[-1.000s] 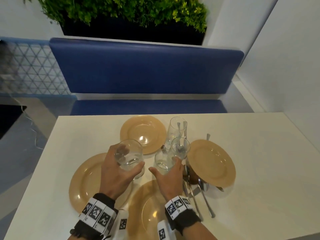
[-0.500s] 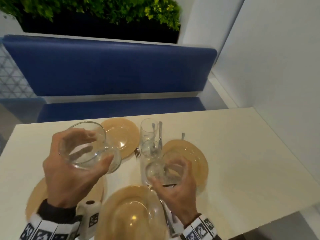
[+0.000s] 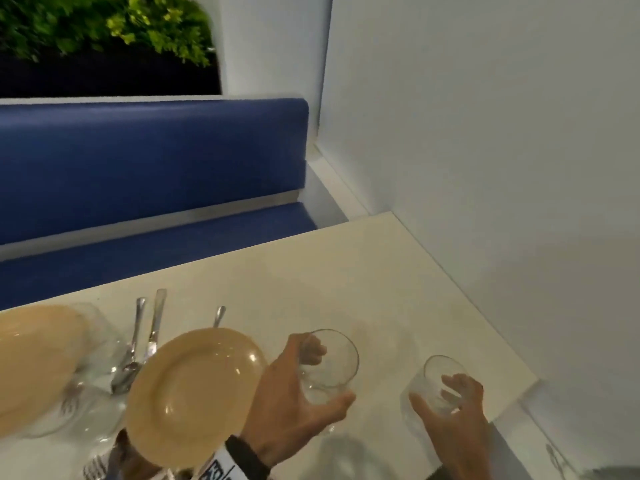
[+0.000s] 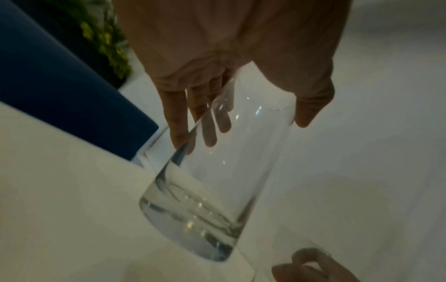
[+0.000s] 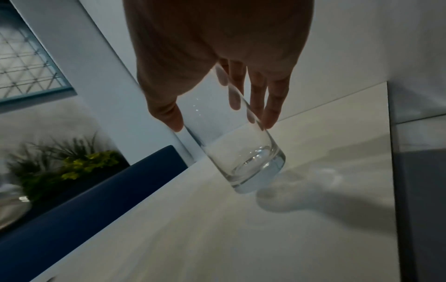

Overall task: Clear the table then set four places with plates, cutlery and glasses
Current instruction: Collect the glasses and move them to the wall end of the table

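The left hand [image 3: 294, 407], a black band and a marker cuff at its wrist, reached forward over the white table [image 3: 363, 278] with thumb on the near side and fingers curled round the far side of a clear round tumbler [image 3: 329, 365]. The left wrist view showed that glass tilted, its thick base low over the table; whether the base touched could not be told. The right hand [image 3: 453, 420] came in near the table's right edge and gripped a second clear tumbler [image 3: 433, 386], thumb on the left wall and fingers spread over the right. In the right wrist view this glass [image 5: 241, 152] leaned too, its base at or just above the table beside its own shadow.

Just left of the left hand lay a tan round plate [image 3: 194, 393], its near rim above the left forearm. Beyond and left of it lay blurred steel cutlery [image 3: 138, 341], more clear glassware [image 3: 86, 403] and another tan plate [image 3: 31, 362] at the picture's edge. A single metal handle [image 3: 219, 315] stuck out behind the nearer plate.

Past the table ran a blue padded bench [image 3: 149, 168], with green plants [image 3: 104, 26] above it and a white wall [image 3: 485, 133] on the right.
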Tool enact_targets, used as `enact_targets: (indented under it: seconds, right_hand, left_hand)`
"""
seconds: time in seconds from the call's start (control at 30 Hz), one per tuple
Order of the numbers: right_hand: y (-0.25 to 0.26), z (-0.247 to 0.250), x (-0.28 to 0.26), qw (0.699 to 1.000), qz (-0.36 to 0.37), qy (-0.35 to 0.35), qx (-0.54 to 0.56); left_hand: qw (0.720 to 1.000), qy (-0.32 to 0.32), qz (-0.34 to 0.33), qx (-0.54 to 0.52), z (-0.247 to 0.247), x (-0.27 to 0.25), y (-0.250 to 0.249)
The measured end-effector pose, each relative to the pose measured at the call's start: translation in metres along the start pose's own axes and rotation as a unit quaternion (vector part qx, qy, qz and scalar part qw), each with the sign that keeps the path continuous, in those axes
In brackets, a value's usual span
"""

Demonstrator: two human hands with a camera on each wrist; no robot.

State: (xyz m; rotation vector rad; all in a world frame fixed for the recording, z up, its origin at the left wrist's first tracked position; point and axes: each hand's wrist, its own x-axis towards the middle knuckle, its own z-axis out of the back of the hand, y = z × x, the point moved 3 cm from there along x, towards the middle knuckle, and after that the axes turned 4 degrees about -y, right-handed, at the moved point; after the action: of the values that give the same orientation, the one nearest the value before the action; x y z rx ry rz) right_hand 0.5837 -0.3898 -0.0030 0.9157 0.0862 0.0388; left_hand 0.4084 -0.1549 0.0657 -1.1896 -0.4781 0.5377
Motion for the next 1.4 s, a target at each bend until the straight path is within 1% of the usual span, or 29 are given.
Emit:
enact_targets:
  seconds: [0.07,0.2,0.4,0.5,0.57,0.7,0.8,0.9,1.03,1.13,1.23,1.3,1.4]
  right_hand:
    - [-0.015,0.006,0.044,1.000,-0.008,0.009,0.007]
    - [-0.026,0.010,0.121,1.000,0.002,0.027,0.016]
    - [-0.018,-0.006,0.215,0.998,0.016,0.050,0.033]
    - [-0.016,-0.016,0.254,0.997,0.018,0.051,0.054]
    - [-0.016,-0.022,0.268,0.996,0.024,0.057,0.057]
    - [-0.033,-0.038,0.288,0.995,0.009,0.092,0.030]
    - [-0.042,-0.051,0.295,0.995,0.008,0.095,0.011]
    - [-0.037,-0.064,0.311,0.995,0.021,0.097,0.003]
    - [-0.022,-0.082,0.344,0.994,0.037,0.107,0.007]
    - [-0.014,-0.091,0.370,0.993,0.032,0.117,-0.003]
    - [-0.010,-0.101,0.390,0.990,0.037,0.134,-0.005]
    - [-0.007,-0.108,0.400,0.989,0.032,0.145,0.003]
    - [-0.001,-0.114,0.408,0.989,0.030,0.142,0.008]
  left_hand:
    - [1.000,0.005,0.022,-0.007,-0.052,0.036,0.005]
    - [0.998,-0.019,0.057,-0.020,-0.136,0.106,0.011]
    - [0.996,-0.032,0.080,-0.034,-0.217,0.194,0.024]
    - [0.997,-0.026,0.073,-0.022,-0.246,0.228,0.030]
    - [0.997,-0.027,0.072,-0.015,-0.255,0.238,0.034]
    - [0.996,-0.044,0.078,-0.001,-0.266,0.249,0.042]
    - [0.995,-0.053,0.090,-0.006,-0.268,0.249,0.048]
    - [0.994,-0.059,0.088,0.000,-0.272,0.253,0.051]
    - [0.995,-0.044,0.089,0.010,-0.279,0.279,0.051]
    - [0.992,-0.019,0.125,0.018,-0.282,0.297,0.060]
    - [0.988,0.013,0.139,0.058,-0.285,0.307,0.078]
    - [0.986,0.011,0.142,0.080,-0.289,0.316,0.085]
    - [0.986,0.007,0.142,0.085,-0.296,0.332,0.086]
